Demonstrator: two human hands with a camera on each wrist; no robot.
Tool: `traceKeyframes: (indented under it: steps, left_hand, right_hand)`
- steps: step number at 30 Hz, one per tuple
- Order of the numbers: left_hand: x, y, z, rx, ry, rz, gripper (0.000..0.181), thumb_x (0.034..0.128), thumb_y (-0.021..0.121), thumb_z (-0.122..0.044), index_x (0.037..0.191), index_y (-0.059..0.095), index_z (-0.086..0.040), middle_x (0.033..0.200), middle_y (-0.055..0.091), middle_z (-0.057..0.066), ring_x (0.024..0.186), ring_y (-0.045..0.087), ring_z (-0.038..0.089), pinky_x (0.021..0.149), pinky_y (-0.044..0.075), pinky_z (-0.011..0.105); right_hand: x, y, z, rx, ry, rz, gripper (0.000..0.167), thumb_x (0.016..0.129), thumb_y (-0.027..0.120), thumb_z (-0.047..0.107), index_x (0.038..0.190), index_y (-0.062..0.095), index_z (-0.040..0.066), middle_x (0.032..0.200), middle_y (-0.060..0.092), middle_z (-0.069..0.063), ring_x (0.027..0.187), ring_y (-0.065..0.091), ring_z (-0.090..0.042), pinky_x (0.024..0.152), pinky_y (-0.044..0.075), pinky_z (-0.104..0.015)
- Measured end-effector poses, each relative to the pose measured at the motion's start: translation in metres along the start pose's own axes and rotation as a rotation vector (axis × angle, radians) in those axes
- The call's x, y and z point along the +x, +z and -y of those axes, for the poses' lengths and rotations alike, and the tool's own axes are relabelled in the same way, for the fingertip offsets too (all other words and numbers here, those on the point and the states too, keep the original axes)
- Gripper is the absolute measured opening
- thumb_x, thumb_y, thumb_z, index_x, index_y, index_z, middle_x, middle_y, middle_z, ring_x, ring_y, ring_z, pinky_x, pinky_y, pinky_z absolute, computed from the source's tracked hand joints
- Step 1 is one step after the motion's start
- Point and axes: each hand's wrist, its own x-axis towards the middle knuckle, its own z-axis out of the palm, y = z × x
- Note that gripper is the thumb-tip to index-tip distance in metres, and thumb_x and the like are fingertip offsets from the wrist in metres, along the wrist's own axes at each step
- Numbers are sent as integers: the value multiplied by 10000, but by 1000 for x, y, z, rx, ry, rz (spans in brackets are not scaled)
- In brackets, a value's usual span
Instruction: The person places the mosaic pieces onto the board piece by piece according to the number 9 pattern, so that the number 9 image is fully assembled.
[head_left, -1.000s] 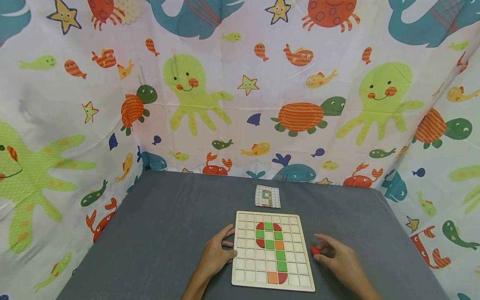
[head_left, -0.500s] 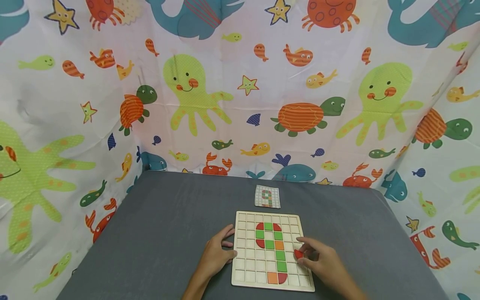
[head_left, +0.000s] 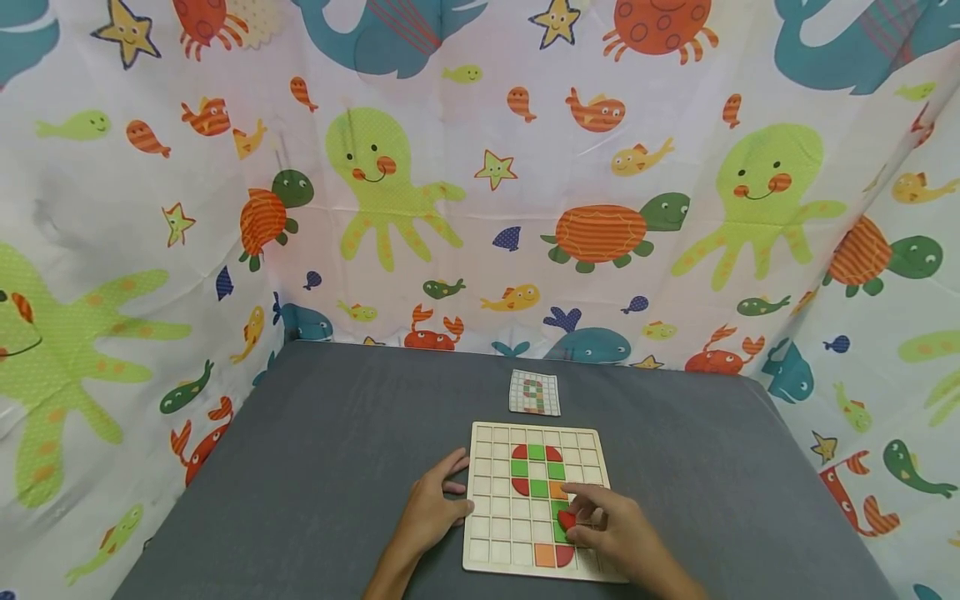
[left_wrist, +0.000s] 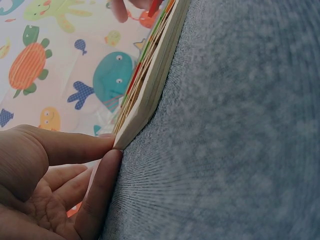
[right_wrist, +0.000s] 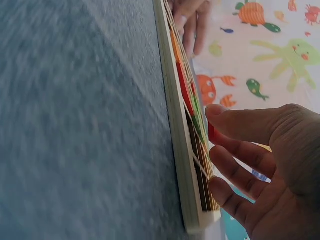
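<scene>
A square wooden grid board (head_left: 491, 550) lies on the grey-covered table, with red, green and orange tiles set in its cells as a figure like a 9. My left hand (head_left: 429, 508) is at its left side; the thumb and fingers touch the edge, seen close up in the left wrist view (left_wrist: 60, 175). Over the board's lower right part, my right hand (head_left: 618, 533) pinches a red tile (head_left: 567, 520) between thumb and fingers. In the right wrist view only a red sliver of that tile shows beside the thumb; its exact shape is hidden.
Behind the board lies a small card (head_left: 535, 393) printed with a grid and a similar coloured figure. A grey cloth (head_left: 360, 433) covers the table. A white curtain (head_left: 450, 225) with sea animals surrounds it at the back and sides.
My right hand has moved left, from beside the board's right edge to over its lower right cells, carrying the red tile. My left hand stays at the left edge.
</scene>
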Motion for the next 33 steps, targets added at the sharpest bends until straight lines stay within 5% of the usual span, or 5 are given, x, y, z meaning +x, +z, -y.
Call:
traceKeyframes:
  steps: [4,14,23,33]
  left_hand:
    - [0,0,0,-6,2,4,845,784,748,107,1576,503,-60,1511,616,129,1078,643,276,605,606,321]
    - [0,0,0,-5,-3,3,844,792,751,110,1579,501,-65,1513,616,124,1076,647,275,606,608,323]
    - [1,-1,-1,2,2,-2,844,791,754,102,1579,500,-63,1509,619,127,1071,650,263,603,603,311]
    - [0,0,0,2,2,1,838,786,749,106,1572,509,-62,1502,623,131,1063,645,271,603,608,319]
  right_hand:
    - [1,5,3,8,-54,19,506,861,879,174,1320,708,48,971,725,32,837,618,-94,656,517,-239]
    - [5,16,14,61,-39,126,511,891,854,260,1340,697,72,1031,737,42,880,628,-77,702,535,-254]
    - [8,26,22,65,-53,171,521,880,871,216,1348,697,67,1028,730,94,937,632,-84,891,557,-299]
    - [9,37,24,46,-125,185,558,850,896,222,1351,691,83,1012,734,113,929,617,-48,861,540,-287]
